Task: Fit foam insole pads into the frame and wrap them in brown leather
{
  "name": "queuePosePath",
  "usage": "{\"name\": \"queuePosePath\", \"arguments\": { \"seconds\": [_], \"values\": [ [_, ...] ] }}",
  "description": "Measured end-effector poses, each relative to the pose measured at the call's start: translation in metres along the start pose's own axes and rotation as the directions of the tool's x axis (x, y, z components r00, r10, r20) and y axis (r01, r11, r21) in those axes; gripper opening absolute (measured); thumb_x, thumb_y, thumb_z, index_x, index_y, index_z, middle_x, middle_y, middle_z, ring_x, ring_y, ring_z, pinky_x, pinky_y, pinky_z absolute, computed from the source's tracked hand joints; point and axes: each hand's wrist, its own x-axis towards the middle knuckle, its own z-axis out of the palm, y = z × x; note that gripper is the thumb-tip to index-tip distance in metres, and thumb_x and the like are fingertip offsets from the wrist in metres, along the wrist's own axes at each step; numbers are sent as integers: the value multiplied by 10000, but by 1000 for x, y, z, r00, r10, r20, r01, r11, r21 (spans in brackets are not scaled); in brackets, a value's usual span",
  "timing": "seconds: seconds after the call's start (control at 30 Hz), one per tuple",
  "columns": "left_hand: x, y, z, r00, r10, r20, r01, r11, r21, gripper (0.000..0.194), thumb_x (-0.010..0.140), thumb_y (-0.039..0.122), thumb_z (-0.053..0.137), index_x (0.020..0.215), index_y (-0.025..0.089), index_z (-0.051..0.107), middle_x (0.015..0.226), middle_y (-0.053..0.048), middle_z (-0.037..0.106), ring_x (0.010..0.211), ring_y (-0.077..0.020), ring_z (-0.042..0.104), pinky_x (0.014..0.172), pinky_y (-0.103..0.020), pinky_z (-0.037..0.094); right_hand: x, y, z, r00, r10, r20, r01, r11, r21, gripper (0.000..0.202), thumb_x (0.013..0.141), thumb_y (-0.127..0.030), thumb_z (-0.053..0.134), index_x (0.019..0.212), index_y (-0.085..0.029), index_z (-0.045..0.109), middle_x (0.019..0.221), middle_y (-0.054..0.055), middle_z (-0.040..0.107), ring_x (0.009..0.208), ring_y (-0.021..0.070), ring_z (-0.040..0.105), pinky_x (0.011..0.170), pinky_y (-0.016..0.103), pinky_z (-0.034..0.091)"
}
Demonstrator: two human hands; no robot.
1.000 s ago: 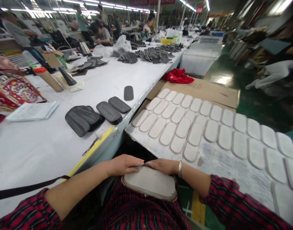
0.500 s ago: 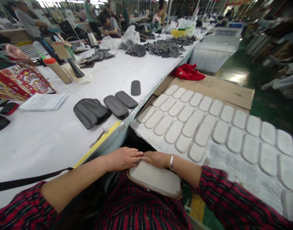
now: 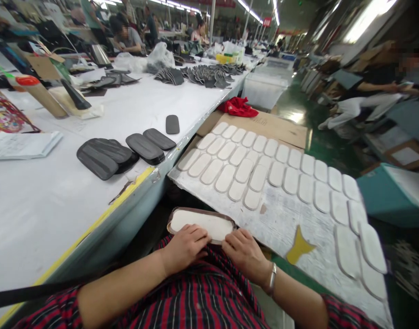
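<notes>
Near left, the white table [image 3: 41,201] is bare; far on, dark pads [image 3: 103,157] block it; white pads [image 3: 264,169] fill the right.

faint print on the cardboard sheet [image 3: 264,122], red hanging sign [image 3: 267,21] (both too blurred to read)

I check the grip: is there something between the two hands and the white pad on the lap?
Nothing visible. The left hand and the right hand both rest directly on the near edge of the white pad, fingers touching it.
</notes>
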Motion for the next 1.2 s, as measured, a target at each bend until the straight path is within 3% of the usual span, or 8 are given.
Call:
{"name": "queuePosePath", "arguments": {
  "seconds": [0.17, 0.37, 0.6, 0.73, 0.8, 0.87, 1.0, 1.2],
  "values": [
    [-4, 4, 4, 999, -8, -47, 11, 998, 65, 319, 863, 346, 448, 1132, 185, 507, 1059, -54, 551, 946, -200, 452, 820, -349, 352, 8, -2, 0, 992, -130, 4, 130, 991, -44, 172, 855, -135, 413, 747, -155, 545, 711, 44, 503, 711, 176, 404, 743, 353, 298],
    [0, 9, 4, 994, -80, -72, 81, 997, 8, 243, 892, 308, 389, 1027, 214, 568, 943, -33, 575, 877, -179, 468, 764, -325, 360, 12, -1, -10, 989, 137, 62, -142, 987, 78, 182, 865, -207, 418, 725, -164, 526, 753, 41, 520, 744, 169, 428, 722, 322, 288],
    [21, 13, 6, 970, -230, -84, 225, 973, -57, 200, 862, 233, 432, 788, 176, 609, 824, -39, 585, 836, -187, 489, 729, -337, 375, 35, -3, -14, 899, 345, 269, -361, 933, 10, 149, 831, -216, 453, 754, -153, 564, 771, 71, 586, 772, 217, 524, 681, 337, 299],
    [15, -14, -12, 935, -344, -83, 285, 871, -400, 203, 791, 252, 540, 979, 188, 579, 902, -31, 587, 765, -144, 538, 696, -285, 433, 47, -2, -29, 854, 429, 295, -430, 900, -65, 135, 781, -237, 540, 866, -133, 552, 826, 94, 592, 782, 249, 545, 661, 344, 315],
    [-2, -35, -25, 879, -438, -189, 279, 793, -541, 449, 782, 280, 561, 1207, 215, 434, 1099, -54, 535, 846, -135, 546, 737, -273, 446, 52, -2, -35, 873, 407, 271, -422, 907, -3, 212, 754, -254, 591, 918, -140, 520, 863, 78, 578, 795, 228, 537, 672, 327, 328],
    [-25, -51, -33, 848, -446, -285, 261, 822, -507, 498, 781, 340, 570, 1241, 236, 408, 1170, -59, 502, 975, -161, 506, 835, -306, 414, 57, -6, -36, 924, 291, 247, -328, 936, 126, 195, 768, -259, 589, 919, -167, 508, 890, 48, 562, 826, 195, 520, 703, 303, 335],
    [-54, -63, -26, 962, -204, -182, 164, 963, -213, 349, 732, 471, 598, 1000, 247, 608, 997, -31, 600, 995, -209, 465, 895, -370, 323, 73, -25, -23, 975, 83, 208, -123, 974, 188, 146, 798, -282, 571, 915, -204, 533, 920, 33, 540, 882, 191, 480, 760, 306, 325],
    [-51, -59, -17, 975, -167, -144, 151, 982, -117, 220, 833, 405, 490, 927, 259, 626, 948, -8, 616, 952, -185, 464, 865, -364, 282, 89, -44, -7, 968, 86, 234, -104, 993, 64, 108, 856, -216, 459, 825, -177, 554, 838, 56, 566, 820, 209, 497, 738, 335, 334]
  ]
}}
